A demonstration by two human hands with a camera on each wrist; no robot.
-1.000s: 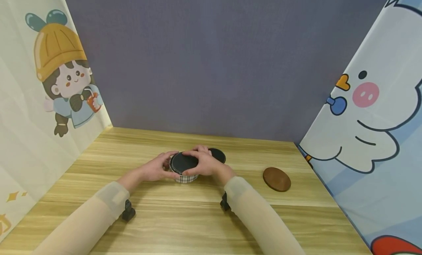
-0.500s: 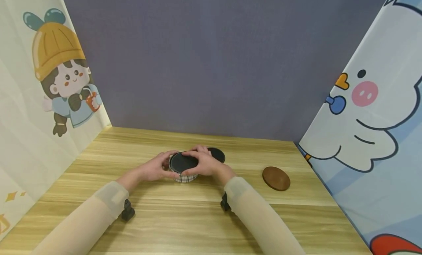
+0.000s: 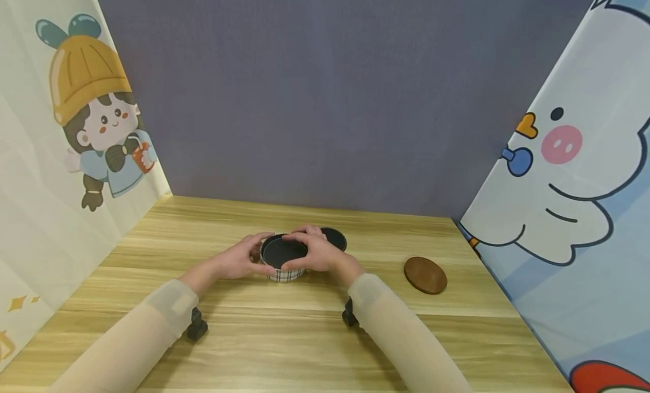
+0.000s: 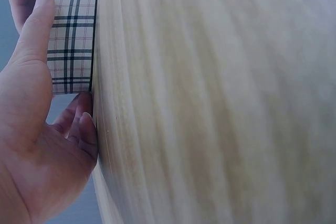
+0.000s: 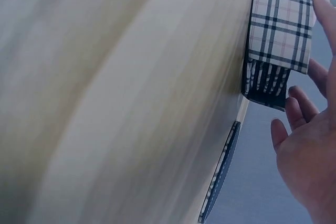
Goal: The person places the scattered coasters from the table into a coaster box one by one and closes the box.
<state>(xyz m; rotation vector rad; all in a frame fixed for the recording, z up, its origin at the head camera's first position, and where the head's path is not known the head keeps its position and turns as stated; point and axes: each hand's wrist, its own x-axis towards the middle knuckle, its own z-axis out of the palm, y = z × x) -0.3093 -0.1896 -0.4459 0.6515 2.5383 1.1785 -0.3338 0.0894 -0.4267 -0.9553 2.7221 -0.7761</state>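
Observation:
A round coaster holder (image 3: 285, 275) with black-and-white plaid sides stands on the wooden table between my hands. A black round coaster (image 3: 281, 250) lies inside it, below the rim. My left hand (image 3: 242, 258) grips the holder's left side, thumb in front and fingers behind. My right hand (image 3: 317, 252) hovers over its right side, thumb and fingers spread at the rim. In the right wrist view, the holder's cut-out side shows stacked plaid edges (image 5: 268, 80), and the fingers (image 5: 302, 106) there are loosely bent. The far side of the holder is hidden.
Another black round coaster (image 3: 335, 239) lies flat on the table (image 3: 264, 342) just behind my right hand. Farther right rests a brown round disc (image 3: 425, 275). A grey-blue panel (image 3: 315, 99) closes off the back, and printed cloths hang on both sides.
The black coaster has dropped from above the holder's rim to down inside it. My right hand shifts slightly and loosens at the rim; the left hand stays put.

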